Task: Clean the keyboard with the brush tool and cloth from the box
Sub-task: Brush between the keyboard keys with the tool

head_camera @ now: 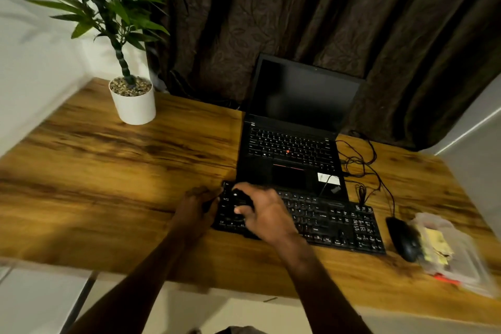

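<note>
Desk (122,184); right hand (267,214) around half-hidden brush (241,199)

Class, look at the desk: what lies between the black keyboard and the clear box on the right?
A black mouse lies between the keyboard and the clear box, right beside the box. The head view shows it.

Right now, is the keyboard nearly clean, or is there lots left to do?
Early on. Done: what looks like the brush tool is out of the box and in the right hand. In hand: it works over the left end of the keyboard, with the left hand at that edge. Left: the other keys, then wiping, since the yellow cloth lies in the box beside the mouse.
</note>
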Action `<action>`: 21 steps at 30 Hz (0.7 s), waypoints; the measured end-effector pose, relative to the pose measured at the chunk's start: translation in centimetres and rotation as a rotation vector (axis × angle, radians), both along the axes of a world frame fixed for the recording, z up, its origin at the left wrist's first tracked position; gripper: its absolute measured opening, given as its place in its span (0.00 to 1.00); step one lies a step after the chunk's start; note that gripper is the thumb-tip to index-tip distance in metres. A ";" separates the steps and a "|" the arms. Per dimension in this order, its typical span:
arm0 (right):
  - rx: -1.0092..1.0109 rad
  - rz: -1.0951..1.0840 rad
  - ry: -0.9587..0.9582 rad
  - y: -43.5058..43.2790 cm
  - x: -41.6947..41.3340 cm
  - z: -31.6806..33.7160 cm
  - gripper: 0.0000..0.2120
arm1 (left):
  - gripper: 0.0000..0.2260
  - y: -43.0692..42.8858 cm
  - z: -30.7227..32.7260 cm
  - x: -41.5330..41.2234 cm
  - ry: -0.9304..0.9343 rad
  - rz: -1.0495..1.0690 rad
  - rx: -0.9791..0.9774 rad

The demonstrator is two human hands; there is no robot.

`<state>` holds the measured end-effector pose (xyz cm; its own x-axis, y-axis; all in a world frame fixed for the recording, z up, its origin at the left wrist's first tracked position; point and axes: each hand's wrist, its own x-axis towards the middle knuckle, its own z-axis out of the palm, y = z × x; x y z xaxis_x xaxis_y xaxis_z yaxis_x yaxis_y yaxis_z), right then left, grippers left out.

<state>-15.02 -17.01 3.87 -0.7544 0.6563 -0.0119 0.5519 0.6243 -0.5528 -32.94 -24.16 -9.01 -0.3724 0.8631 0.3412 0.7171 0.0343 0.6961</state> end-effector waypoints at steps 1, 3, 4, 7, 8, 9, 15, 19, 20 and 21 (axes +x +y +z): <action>-0.012 0.009 0.022 -0.2 -0.3 0.0 0.17 | 0.20 0.0 -0.1 0.0 0.003 0.000 -0.005; -0.034 0.001 0.029 -0.2 -0.3 0.0 0.17 | 0.20 0.0 -0.1 0.0 -0.002 0.006 -0.003; -0.044 -0.010 0.015 0.0 0.1 0.1 0.18 | 0.20 0.0 -0.1 0.0 -0.004 0.006 0.001; -0.020 -0.037 -0.023 1.3 1.9 0.2 0.18 | 0.22 0.1 0.0 0.2 0.011 0.045 -0.005; -0.012 -0.045 -0.040 1.6 2.5 0.3 0.18 | 0.22 0.1 -0.1 0.3 0.019 0.067 -0.006; -0.007 -0.055 -0.050 1.7 2.9 0.3 0.18 | 0.22 0.1 -0.1 0.4 0.023 0.080 -0.012; 0.024 0.026 -0.075 0.2 0.4 0.0 0.20 | 0.19 0.1 -0.3 -0.2 0.007 -0.001 0.002; -0.061 0.032 -0.032 -0.8 -0.6 -0.3 0.20 | 0.18 0.1 -0.5 -0.1 0.038 0.001 0.002; -0.084 0.019 -0.029 -0.8 -0.2 -0.2 0.20 | 0.18 0.1 -0.5 -0.2 0.026 -0.005 -0.002; -0.098 0.005 -0.042 -0.7 0.5 -0.3 0.20 | 0.18 0.1 -0.5 -0.3 0.013 -0.006 -0.005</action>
